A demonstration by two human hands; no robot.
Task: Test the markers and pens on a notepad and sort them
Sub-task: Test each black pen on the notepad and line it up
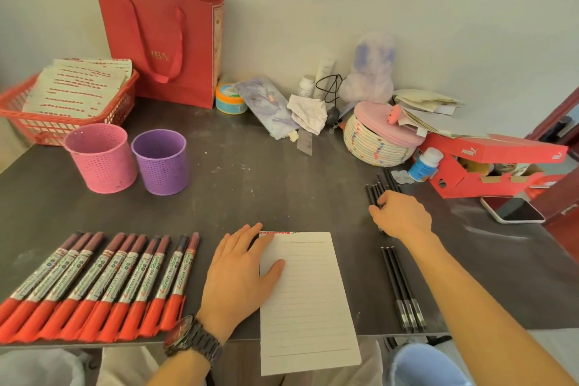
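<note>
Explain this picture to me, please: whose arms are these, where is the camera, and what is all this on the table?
There is no machine here. A person works with bare hands, and a camera worn on their head looks down at them, so the arms enter from the bottom. The left hand lies flat on the left edge of a lined notepad. The right hand is on a bunch of black pens, its fingers curled over them. Three more pens lie to the right of the notepad. On the left, a row of red markers lies on the dark table, with a pink cup and a purple cup behind it.
</note>
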